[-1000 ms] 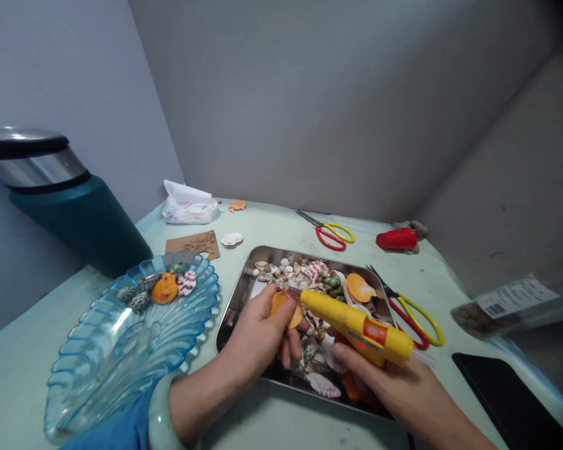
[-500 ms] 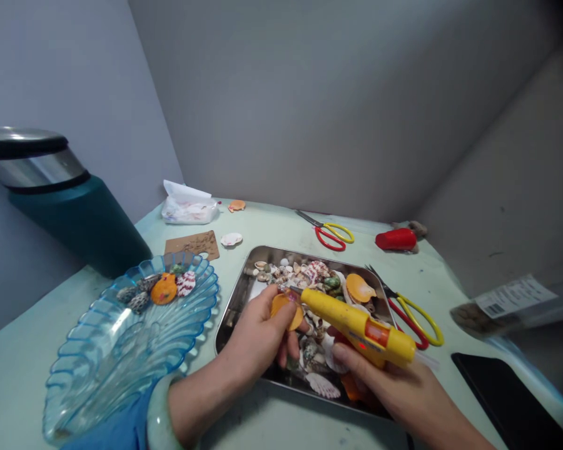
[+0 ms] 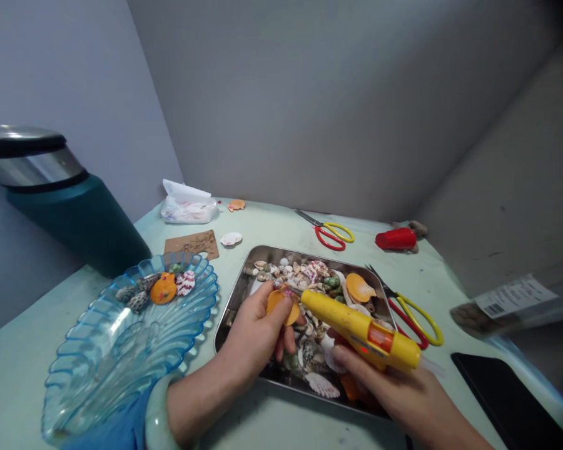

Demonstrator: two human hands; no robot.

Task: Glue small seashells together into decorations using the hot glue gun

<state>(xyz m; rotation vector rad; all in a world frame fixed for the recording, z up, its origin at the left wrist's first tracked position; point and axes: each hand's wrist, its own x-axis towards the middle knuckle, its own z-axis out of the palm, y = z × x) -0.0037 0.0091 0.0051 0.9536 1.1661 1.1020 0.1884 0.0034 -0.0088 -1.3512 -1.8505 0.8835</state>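
In the head view, pinched an orange shell (image 3: 275, 301) between thumb and fingers of the left hand (image 3: 253, 329), over the metal tray (image 3: 234, 317). Judged it probably light, stiff, smooth and brittle, best taken by the rim. Held a yellow glue gun (image 3: 347, 317) in the wrapped right hand (image 3: 396, 386), with nozzle (image 3: 295, 290) by the shell; could not tell touching from apart.

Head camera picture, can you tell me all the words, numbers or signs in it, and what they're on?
No word, brand or number is readable.
White label on the clear bag: printed lines, too blurred to read.
Same label: a barcode, with no readable digits.
Yellow glue gun: small dark marks on its side, too blurred to read.
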